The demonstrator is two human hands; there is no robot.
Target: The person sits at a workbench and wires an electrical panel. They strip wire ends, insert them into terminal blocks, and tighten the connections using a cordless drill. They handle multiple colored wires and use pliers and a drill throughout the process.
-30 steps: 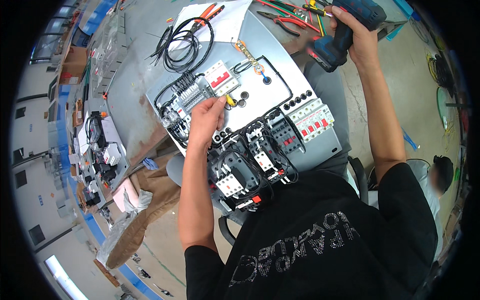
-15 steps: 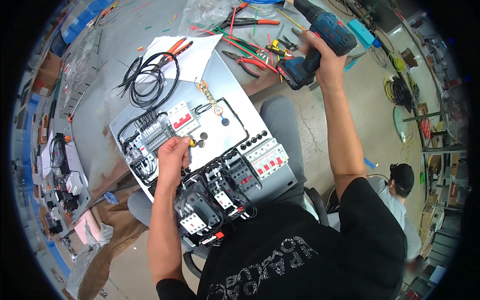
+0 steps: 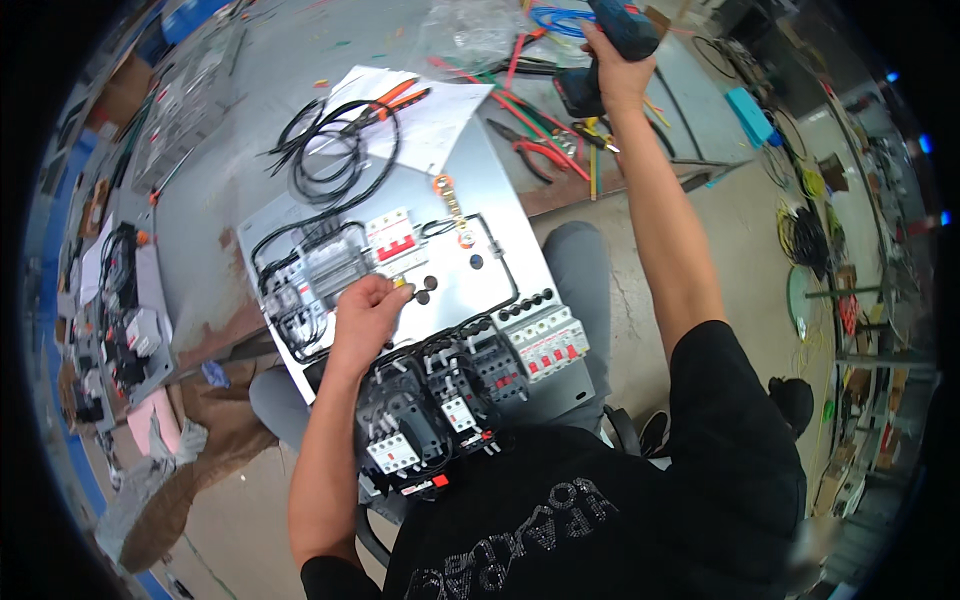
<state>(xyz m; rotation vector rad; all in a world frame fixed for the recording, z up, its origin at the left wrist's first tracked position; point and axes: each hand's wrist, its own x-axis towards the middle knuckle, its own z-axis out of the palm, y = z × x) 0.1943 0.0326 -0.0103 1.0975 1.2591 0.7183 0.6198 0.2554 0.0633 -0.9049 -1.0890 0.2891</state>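
Observation:
A cordless drill [image 3: 626,32], dark blue and black, is gripped in my right hand [image 3: 622,82] above the far bench. My left hand [image 3: 368,312] pinches a small yellow piece [image 3: 400,283] over the metal mounting plate [image 3: 450,290]; its exact kind is too small to make out. Beside those fingertips are dark round spots [image 3: 426,290] on the plate. The plate rests across my lap and the bench edge. It carries a red-switched breaker [image 3: 392,238], terminal blocks [image 3: 335,265], a row of breakers [image 3: 550,345], black contactors [image 3: 405,405] and a brass terminal strip [image 3: 451,203].
A coil of black cable [image 3: 345,150] and orange-handled pliers [image 3: 400,97] lie on white paper [image 3: 455,115]. Red-handled pliers [image 3: 540,155] and coloured wires lie right of them. Wired parts [image 3: 125,300] stand at left. A person in a dark cap [image 3: 790,400] is at right.
The drill has moved up and left over the bench in my right hand. My left hand stays by the dark round spots with the yellow piece. The whole view has shifted slightly.

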